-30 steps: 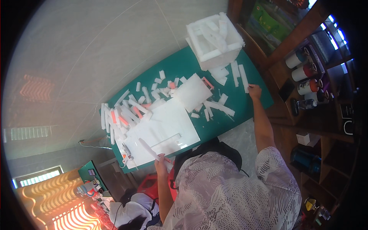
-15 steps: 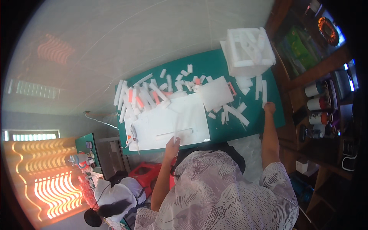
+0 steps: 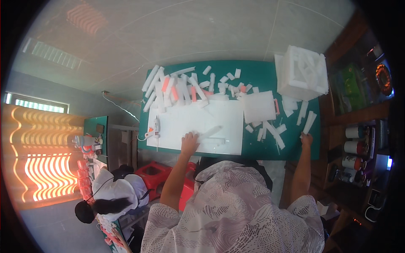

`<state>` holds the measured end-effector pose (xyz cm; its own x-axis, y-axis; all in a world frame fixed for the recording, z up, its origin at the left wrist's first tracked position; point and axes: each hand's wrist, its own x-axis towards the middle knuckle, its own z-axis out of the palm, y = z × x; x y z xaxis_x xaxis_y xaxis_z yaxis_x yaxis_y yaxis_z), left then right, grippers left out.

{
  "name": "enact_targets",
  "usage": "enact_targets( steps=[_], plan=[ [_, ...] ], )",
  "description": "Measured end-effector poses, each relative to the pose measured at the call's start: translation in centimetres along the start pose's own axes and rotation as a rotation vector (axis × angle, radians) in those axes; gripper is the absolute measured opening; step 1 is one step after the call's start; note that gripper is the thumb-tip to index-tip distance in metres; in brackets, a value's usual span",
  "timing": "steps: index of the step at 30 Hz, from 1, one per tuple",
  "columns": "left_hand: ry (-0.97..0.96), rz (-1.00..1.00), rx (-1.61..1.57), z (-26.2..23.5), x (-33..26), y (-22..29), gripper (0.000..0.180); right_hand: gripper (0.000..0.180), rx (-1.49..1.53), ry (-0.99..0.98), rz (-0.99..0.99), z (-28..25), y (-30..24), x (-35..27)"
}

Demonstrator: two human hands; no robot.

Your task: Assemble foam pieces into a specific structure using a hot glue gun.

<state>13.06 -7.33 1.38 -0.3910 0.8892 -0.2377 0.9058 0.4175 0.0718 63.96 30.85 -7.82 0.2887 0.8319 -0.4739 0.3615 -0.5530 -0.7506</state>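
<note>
My left hand is over the near part of a white board, fingers closed on one end of a translucent white foam strip that slants to the right. A second foam strip lies flat on the board just beside it. At the table's right side my right hand grips the near end of a white foam strip; whether one or two pieces are in it I cannot tell. Another strip lies next to that one. A glue gun sits at the board's left edge.
White and pink foam strips are heaped at the far left of the green table. Small offcuts and a square foam sheet are mid-table. A white foam box stands far right. Shelves flank the right; another person sits left.
The whole view has shifted. The strip in my left hand has gone from pointing away from me to slanting right. My right hand has drawn its strip slightly nearer and tilted it.
</note>
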Motion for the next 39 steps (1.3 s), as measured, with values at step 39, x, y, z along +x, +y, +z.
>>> enact_targets(
  steps=[39],
  plan=[
    [-0.024, 0.363, -0.313, -14.5, 31.4, -6.2, 0.036, 0.024, -0.059, -0.002, 0.159, 2.1, 3.2, -37.9]
  ],
)
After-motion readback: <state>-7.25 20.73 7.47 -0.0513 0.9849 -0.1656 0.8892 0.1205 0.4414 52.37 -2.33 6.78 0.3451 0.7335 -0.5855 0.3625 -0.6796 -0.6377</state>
